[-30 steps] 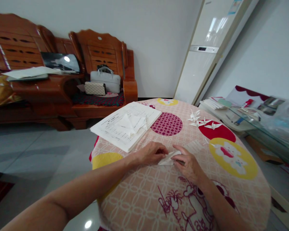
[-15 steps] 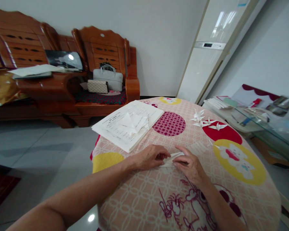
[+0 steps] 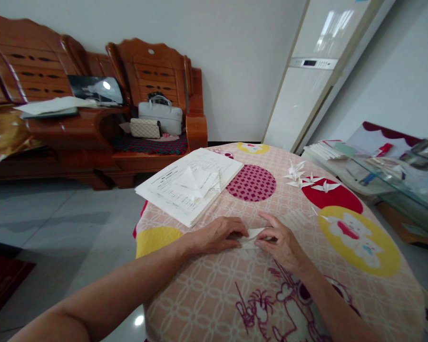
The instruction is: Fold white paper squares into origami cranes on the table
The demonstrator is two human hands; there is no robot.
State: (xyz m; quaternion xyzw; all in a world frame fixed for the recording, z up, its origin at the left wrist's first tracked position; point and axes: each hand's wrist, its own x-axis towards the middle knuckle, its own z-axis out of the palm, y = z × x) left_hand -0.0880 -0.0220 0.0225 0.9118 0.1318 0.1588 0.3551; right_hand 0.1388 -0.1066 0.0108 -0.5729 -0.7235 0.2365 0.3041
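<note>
A small folded white paper [image 3: 252,236] lies on the round table's patterned pink cloth [image 3: 214,289]. My left hand [image 3: 217,234] presses its left end with curled fingers. My right hand [image 3: 280,242] pinches its right end, the fingers closed on the fold. Most of the paper is hidden between the two hands. Several finished white paper cranes [image 3: 303,178] stand at the far right of the table.
A stack of printed sheets [image 3: 189,185] with folded paper on top lies at the table's far left. Wooden chairs with bags [image 3: 160,118] stand behind. A tall white appliance [image 3: 306,80] is at the back right, and a cluttered glass shelf [image 3: 388,175] at the right.
Both hands have drawn closer together over the paper, which now looks smaller and flatter. The view has shifted slightly.
</note>
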